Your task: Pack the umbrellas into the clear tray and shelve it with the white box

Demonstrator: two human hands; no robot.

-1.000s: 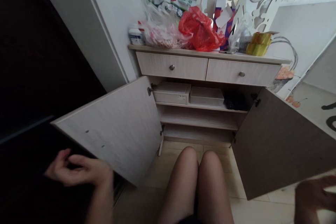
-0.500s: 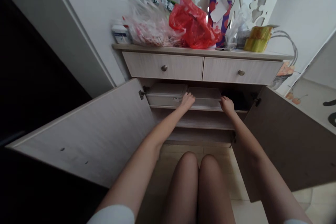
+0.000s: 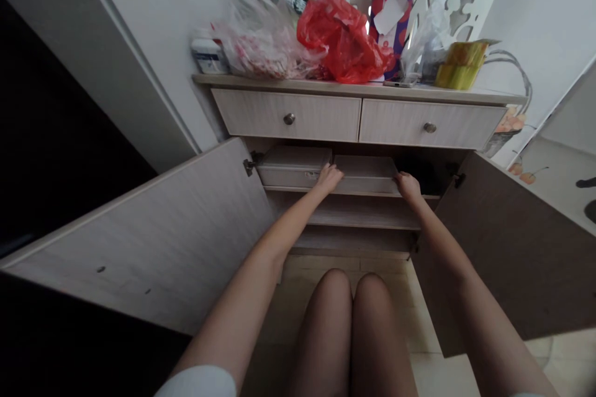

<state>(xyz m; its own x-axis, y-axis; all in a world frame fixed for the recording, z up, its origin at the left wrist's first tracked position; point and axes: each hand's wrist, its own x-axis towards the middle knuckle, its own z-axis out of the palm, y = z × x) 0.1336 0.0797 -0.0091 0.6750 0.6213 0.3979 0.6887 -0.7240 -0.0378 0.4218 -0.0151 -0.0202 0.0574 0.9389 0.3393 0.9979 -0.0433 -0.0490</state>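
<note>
Now both hands are on it — the left hand has curled over the left front corner of the flat grey box, and the right hand clasps its right corner. A second ago they were low and wide apart; half a second ago they were just arriving. The box sits on the cabinet's top shelf, just beside a second box — gripped at both ends, not lifted.
</note>
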